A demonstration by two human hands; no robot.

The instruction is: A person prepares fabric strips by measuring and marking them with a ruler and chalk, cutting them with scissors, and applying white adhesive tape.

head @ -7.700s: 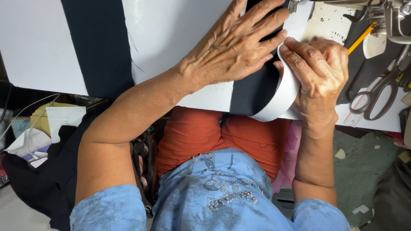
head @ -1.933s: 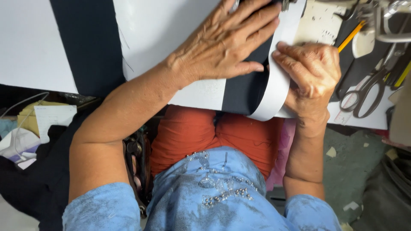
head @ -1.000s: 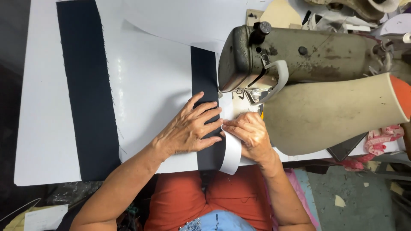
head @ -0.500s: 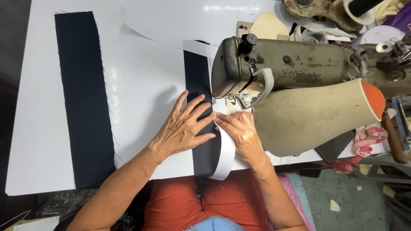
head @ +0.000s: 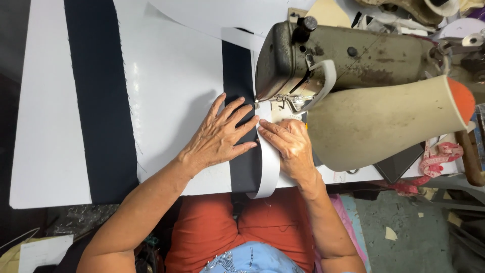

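My left hand (head: 221,134) lies flat with spread fingers on a narrow black cloth strip (head: 237,81) and the white sheet under it. My right hand (head: 288,143) presses a white band (head: 268,169) against the strip's right edge, just in front of the sewing machine's needle area (head: 285,101). The white band curls off the table's front edge. The old olive sewing machine (head: 343,55) stands directly behind my right hand.
A wide black cloth strip (head: 101,96) lies on the white table (head: 45,126) at the left. A large beige cone with an orange end (head: 389,119) rests at the right. A pink measuring tape (head: 434,156) lies beyond it.
The view has tilted up from my lap to the table and machine. Both hands have carried the strip and white band forward to the needle area.
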